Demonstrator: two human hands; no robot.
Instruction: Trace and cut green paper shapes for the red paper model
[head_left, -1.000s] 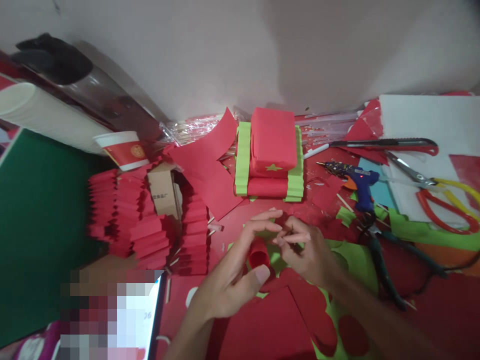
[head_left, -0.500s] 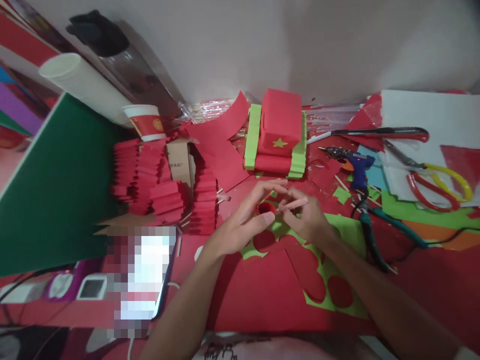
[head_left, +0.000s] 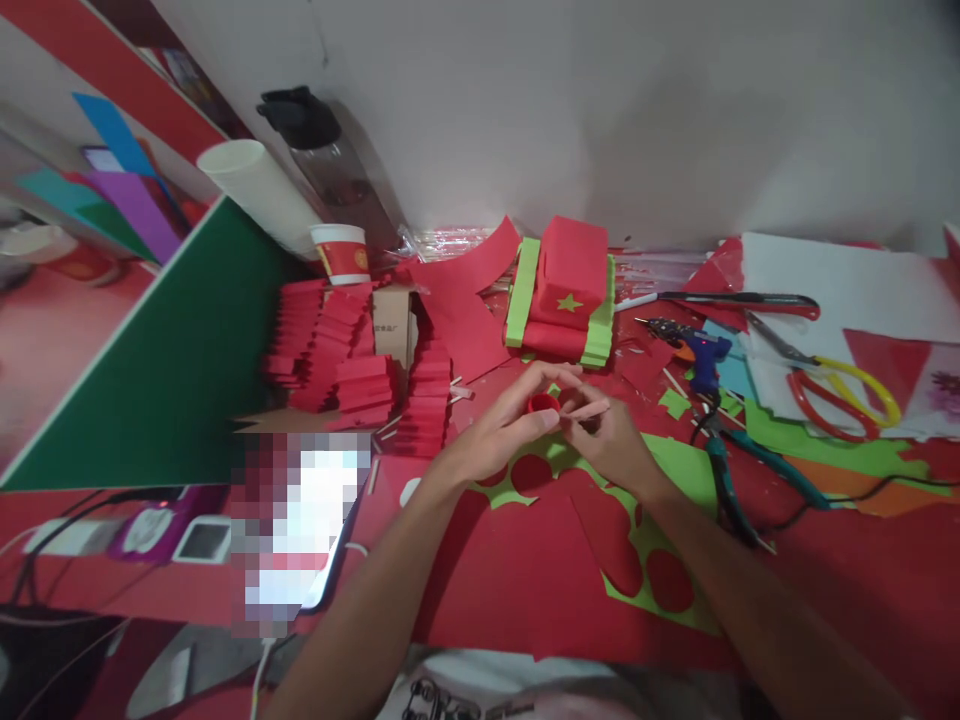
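Note:
My left hand (head_left: 501, 432) curls its fingers and thumb around a small red paper roll (head_left: 542, 404) held just above the table. My right hand (head_left: 609, 437) meets it from the right, its fingers pinched together on the roll's edge, one finger stretched toward the roll. Under both hands lies a green sheet with round holes cut out (head_left: 679, 470) on red paper (head_left: 525, 570). A red and green paper tank with a star (head_left: 566, 291) stands behind the hands near the wall.
A blue glue gun (head_left: 703, 358), pliers (head_left: 721, 470), red and yellow scissors (head_left: 840, 385) and a utility knife (head_left: 739, 299) lie at the right. Stacks of folded red paper (head_left: 337, 355) around a small cardboard box (head_left: 393, 322), a paper cup (head_left: 341, 253) and a green board (head_left: 165, 370) are at the left. A phone (head_left: 300, 520) lies in front.
The view has pulled back and swung left, so more of the table and left shelf shows. Both hands stay together on the red roll, now farther from me.

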